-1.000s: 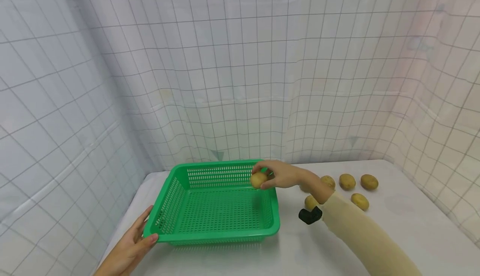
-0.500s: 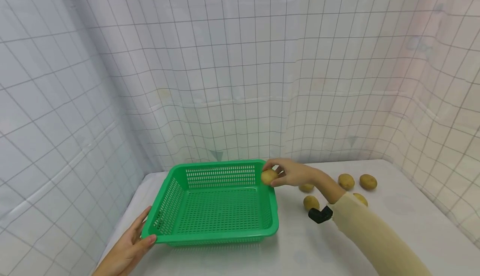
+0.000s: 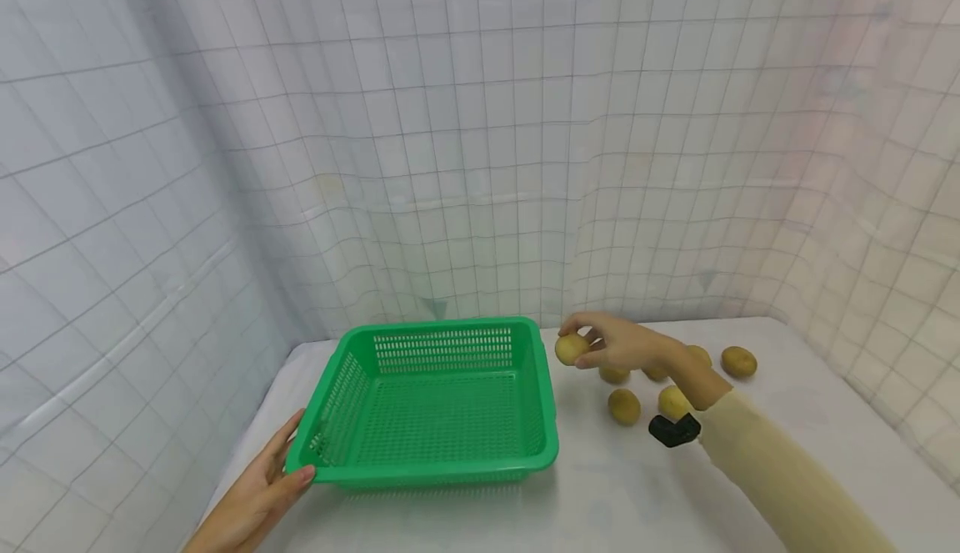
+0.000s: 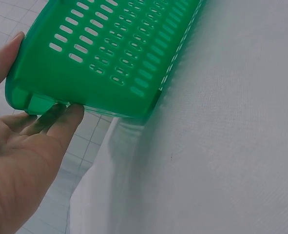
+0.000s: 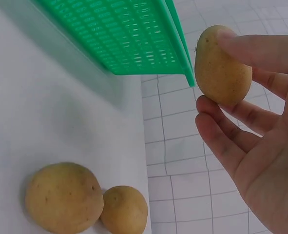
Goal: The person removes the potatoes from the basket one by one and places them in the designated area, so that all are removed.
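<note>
A potato (image 5: 220, 68) is pinched between the thumb and fingers of my right hand (image 3: 618, 342), just right of the basket's back right corner in the head view. The green plastic basket (image 3: 422, 475), with slotted walls, stands on the table with a bare floor inside. At its front left corner my left hand (image 3: 258, 486) grips the rim, thumb on top and fingers underneath, as the left wrist view of the hand (image 4: 27, 165) also shows. Below the right forearm lie more potatoes, among them one potato (image 3: 624, 407) near the basket; the arm partly hides others.
Two potatoes, a larger potato (image 5: 64, 197) and a smaller potato (image 5: 125, 210), touch in the right wrist view. Another potato (image 3: 738, 362) lies farthest right. The white-covered table (image 3: 810, 419) meets a hanging grid-patterned curtain (image 3: 465, 161) at the back and sides.
My right hand has carried the potato rightward, from over the basket's right side out past its rim. The left hand and the basket have barely moved.
</note>
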### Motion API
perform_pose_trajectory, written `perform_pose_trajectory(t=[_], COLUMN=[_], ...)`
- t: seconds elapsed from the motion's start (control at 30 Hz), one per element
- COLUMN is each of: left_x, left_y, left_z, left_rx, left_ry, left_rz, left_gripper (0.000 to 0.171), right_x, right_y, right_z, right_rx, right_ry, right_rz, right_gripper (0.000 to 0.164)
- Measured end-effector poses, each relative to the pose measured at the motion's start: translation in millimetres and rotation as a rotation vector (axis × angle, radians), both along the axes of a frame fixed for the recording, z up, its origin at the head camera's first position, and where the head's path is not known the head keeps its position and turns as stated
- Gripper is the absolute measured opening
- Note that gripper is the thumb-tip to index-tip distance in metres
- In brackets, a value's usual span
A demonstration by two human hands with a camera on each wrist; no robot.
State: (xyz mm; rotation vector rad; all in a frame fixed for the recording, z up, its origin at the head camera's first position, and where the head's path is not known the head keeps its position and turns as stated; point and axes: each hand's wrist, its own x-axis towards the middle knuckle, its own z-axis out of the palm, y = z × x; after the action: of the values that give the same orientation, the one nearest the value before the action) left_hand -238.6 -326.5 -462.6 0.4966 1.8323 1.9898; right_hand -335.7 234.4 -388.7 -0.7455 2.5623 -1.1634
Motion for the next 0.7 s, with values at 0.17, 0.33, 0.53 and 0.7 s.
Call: perform_pose_trajectory(t=[0.17, 0.33, 0.53, 0.7], left_x=[-2.1, -1.7, -1.4, -1.0], left_y=[3, 1, 1, 0], left_z=[1.9, 1.1, 0.9, 1.1], left_rx=[0.003, 0.01, 0.017, 0.01], left_ry=[-0.013, -0.012, -0.019, -0.013], left_rz=[0.008, 0.008, 0.001, 0.004], left_gripper=[0.084, 0.084, 0.084, 0.083], right_x=[3.5, 10.5, 13.5, 19.1], right_y=[20, 35, 57, 71], right_z=[-1.1, -1.5, -9.9, -12.4], right_rx=[0.007, 0.02, -0.005, 0.015], right_ry=[0.062, -0.001, -0.005, 0.07], right_rz=[0.032, -0.055, -0.071, -0.038], right_gripper=[0.046, 0.049, 0.049, 0.046])
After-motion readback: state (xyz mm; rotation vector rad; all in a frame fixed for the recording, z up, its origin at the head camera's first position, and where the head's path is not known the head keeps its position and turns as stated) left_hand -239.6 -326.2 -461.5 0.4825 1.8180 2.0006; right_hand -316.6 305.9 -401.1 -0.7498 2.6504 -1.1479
